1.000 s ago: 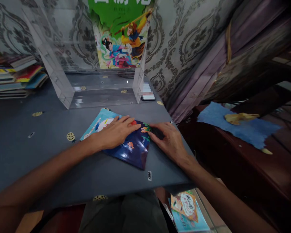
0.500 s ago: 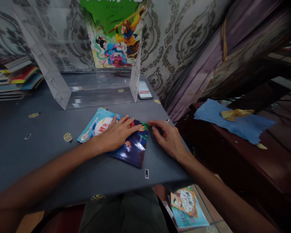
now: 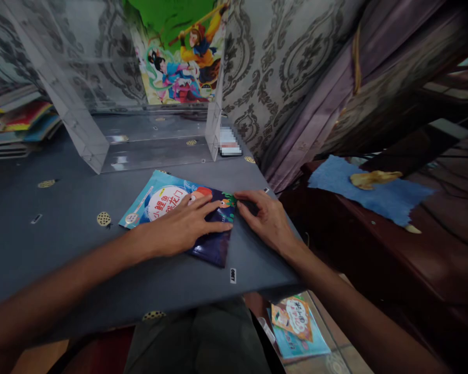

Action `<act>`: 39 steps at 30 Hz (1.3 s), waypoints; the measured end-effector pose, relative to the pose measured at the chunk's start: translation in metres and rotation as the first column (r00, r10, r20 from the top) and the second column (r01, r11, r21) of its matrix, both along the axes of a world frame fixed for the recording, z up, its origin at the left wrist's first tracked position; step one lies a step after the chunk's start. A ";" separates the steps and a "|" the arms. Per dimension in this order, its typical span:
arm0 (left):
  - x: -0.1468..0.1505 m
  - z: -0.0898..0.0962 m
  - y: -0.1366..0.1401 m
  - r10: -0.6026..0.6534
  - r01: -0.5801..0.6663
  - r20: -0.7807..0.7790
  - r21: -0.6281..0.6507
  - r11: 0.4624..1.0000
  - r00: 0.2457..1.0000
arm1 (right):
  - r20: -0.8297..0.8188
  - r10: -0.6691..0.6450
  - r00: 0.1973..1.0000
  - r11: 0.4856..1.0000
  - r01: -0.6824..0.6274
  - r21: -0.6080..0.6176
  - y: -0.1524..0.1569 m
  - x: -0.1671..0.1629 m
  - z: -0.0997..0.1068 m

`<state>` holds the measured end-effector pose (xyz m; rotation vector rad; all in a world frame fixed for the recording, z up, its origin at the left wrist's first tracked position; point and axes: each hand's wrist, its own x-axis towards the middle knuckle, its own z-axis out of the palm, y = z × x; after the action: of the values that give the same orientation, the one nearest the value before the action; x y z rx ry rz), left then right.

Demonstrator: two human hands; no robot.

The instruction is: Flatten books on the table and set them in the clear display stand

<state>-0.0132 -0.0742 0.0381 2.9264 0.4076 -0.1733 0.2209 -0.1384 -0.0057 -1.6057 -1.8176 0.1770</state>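
A thin children's book [image 3: 214, 249] with a light blue and dark blue cover lies closed and slanted on the table. Across its cover my left hand [image 3: 183, 223] rests flat with fingers spread, covering part of the title and picture. At the book's right edge is my right hand [image 3: 265, 221], its thumb and index fingertips drawn close together on the upper right corner. The other fingers of that hand curl underneath and are partly hidden.
Behind the book stands a clear acrylic rack [image 3: 95, 156] with a green picture book [image 3: 183, 67] in it. A phone [image 3: 231, 143] lies beside it. Stacked books [image 3: 19, 124] are at left. More books [image 3: 296, 332] lie low at right, below the table; a blue cloth [image 3: 335, 179] covers a dark red surface.
My left hand has shifted slightly down the cover, its fingers spread wider. My right thumb has moved in toward the book's edge, close to the index fingertip. The view has shifted slightly.
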 end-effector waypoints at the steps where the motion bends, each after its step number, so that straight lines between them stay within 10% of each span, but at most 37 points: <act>1: -0.002 0.004 -0.006 -0.024 0.024 -0.016 -0.015 1.000 1.000 | 0.003 -0.002 1.000 1.000 0.002 0.002 0.000 0.000 0.000; 28: -0.049 0.031 -0.040 0.029 0.005 0.133 -0.250 0.968 0.991 | 0.166 0.179 0.970 0.957 -0.210 0.198 -0.062 -0.038 0.009; 35: -0.036 -0.001 -0.050 0.185 -0.194 0.216 0.023 0.981 0.959 | 0.283 0.210 0.936 0.961 -0.251 0.117 -0.044 -0.043 0.027; 39: -0.036 -0.022 -0.051 0.152 -0.188 0.296 0.097 0.977 0.943 | 0.074 0.364 0.929 0.931 -0.365 0.005 -0.007 -0.070 0.031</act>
<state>-0.0497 -0.1250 0.0164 2.9509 0.6399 0.3095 0.1504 -0.1454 0.0249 -1.2604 -2.1563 0.2713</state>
